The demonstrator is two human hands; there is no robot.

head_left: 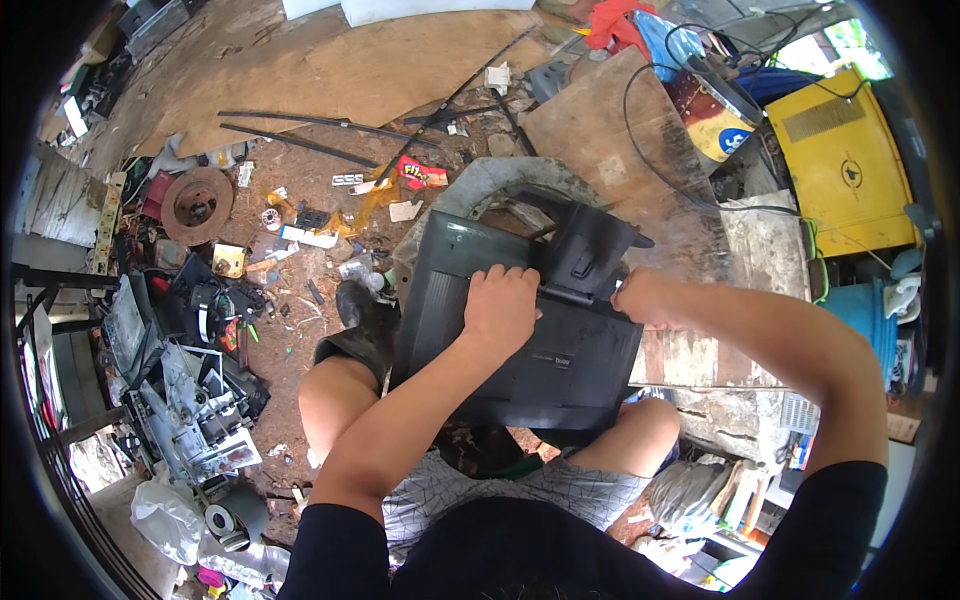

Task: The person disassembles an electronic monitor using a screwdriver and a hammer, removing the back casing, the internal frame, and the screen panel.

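Note:
A black flat monitor point(470, 290) lies face down across my knees, its back panel up and its black stand point(590, 245) pointing away from me. My left hand point(500, 305) is closed and pressed on the back panel just left of the stand's base. My right hand point(640, 298) is closed at the right side of the stand's base; whether it holds a small tool is hidden. Both forearms reach in from below.
A curved grey tyre-like piece point(480, 185) and a wooden board point(600, 130) lie beyond the monitor. Scrap electronics point(190, 400), a rusty brake disc point(197, 205) and litter cover the dirt floor at left. A yellow machine point(835, 160) and a painted drum point(715, 110) stand at right.

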